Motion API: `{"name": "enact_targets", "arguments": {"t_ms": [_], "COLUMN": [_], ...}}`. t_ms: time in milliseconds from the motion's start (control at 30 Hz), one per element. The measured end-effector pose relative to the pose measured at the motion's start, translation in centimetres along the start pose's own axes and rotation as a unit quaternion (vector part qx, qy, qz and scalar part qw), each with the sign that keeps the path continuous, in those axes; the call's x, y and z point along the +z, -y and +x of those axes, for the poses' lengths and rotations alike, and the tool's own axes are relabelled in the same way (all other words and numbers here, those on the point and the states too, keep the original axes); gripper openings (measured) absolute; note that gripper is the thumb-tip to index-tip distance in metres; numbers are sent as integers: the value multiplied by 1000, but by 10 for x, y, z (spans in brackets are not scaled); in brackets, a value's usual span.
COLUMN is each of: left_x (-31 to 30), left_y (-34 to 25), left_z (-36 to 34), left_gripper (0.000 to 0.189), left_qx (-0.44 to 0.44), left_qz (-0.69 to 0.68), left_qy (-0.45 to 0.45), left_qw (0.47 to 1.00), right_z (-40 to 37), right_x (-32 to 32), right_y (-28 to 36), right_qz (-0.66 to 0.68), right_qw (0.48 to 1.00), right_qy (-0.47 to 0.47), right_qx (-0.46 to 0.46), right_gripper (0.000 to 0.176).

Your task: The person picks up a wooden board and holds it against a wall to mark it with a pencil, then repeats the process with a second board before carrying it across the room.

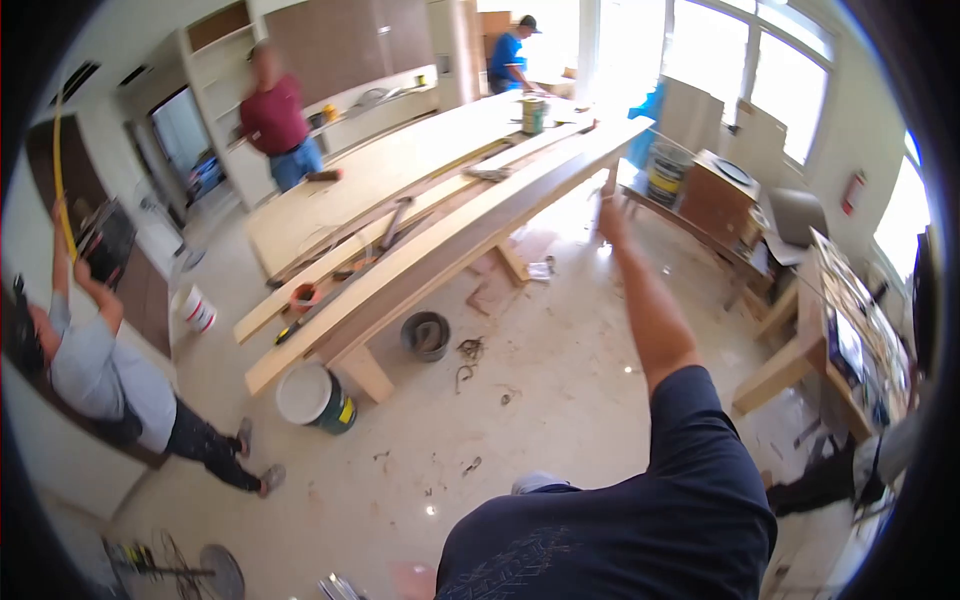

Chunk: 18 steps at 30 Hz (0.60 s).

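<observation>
My right arm reaches forward, and my right hand (609, 217) is near the far end of the long wooden workbench (440, 262). Its fingers are small and blurred at this distance, and I cannot tell whether they grip anything. A narrow upright piece of wood (612, 180) under the bench top overlaps the fingertips in this view. Along the bench lie a hammer (396, 222), an orange cup (304, 297) and long wooden strips (420, 208). My left hand is out of view.
A person in grey (130, 375) at left holds up a yellow tape measure (62, 190). A person in maroon (273, 115) and one in blue (508, 55) stand beyond a large board (350, 195). Buckets (335, 405) and scraps lie on the floor; another table (800, 330) stands right.
</observation>
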<state>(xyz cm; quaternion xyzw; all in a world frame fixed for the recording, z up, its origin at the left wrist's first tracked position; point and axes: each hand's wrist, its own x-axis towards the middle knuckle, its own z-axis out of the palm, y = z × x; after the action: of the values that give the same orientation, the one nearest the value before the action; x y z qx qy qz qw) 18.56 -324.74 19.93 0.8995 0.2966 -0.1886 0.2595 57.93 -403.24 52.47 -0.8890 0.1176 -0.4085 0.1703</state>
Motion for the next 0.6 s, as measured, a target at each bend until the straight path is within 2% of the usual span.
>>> {"name": "enact_targets", "arguments": {"t_ms": [33,67,100,167,200,233,267,300,333,400,433,467,500,533,567,600], "left_x": [5,14,23,52,64,72,80,87,86,81,81,21,12,2,-6,0], "left_y": [19,40,61,116,139,162,181,185,189,188,172,84,69,54,46,46], "left_z": [-5,-13,-24,-48,-64,-79,-89,-92,-91,-91,-98,-125,-135,-144,-137,-133], "left_gripper": [34,34,34,34,34,34,34,29,26,25,26,27,28,28,29,31], "left_qx": [-29,-59,-89,-132,-141,-142,-137,-162,-180,-215,-309,-400,-426,-451,-465,-470], "left_qz": [4,6,14,38,54,73,93,91,101,117,50,-11,-29,-46,-55,-41], "left_qy": [7,16,28,64,84,98,103,100,82,24,16,-3,-2,-3,0,7], "left_qw": [1000,998,996,988,985,982,981,977,975,969,950,917,904,891,883,882], "right_z": [37,47,49,51,52,51,48,47,43,26,14,-14,-57,-96,-138,-178], "right_x": [35,-9,-53,-83,-75,-66,-54,-30,0,77,122,187,209,250,209,210], "right_y": [-77,-58,-30,9,35,61,100,115,139,185,208,212,254,267,339,363], "right_qz": [-10,132,288,463,492,487,520,551,521,540,568,549,536,447,228,282], "right_qw": [975,974,940,865,844,852,827,814,833,834,808,827,825,839,895,818], "right_qy": [-223,-167,-106,-66,-106,-110,-134,-112,-96,-4,63,115,181,305,319,424], "right_qx": [-7,82,148,182,185,158,169,147,157,109,141,29,-1,-62,-214,-268], "right_gripper": [22,26,33,48,53,60,58,56,56,60,54,46,36,28,24,24]}}
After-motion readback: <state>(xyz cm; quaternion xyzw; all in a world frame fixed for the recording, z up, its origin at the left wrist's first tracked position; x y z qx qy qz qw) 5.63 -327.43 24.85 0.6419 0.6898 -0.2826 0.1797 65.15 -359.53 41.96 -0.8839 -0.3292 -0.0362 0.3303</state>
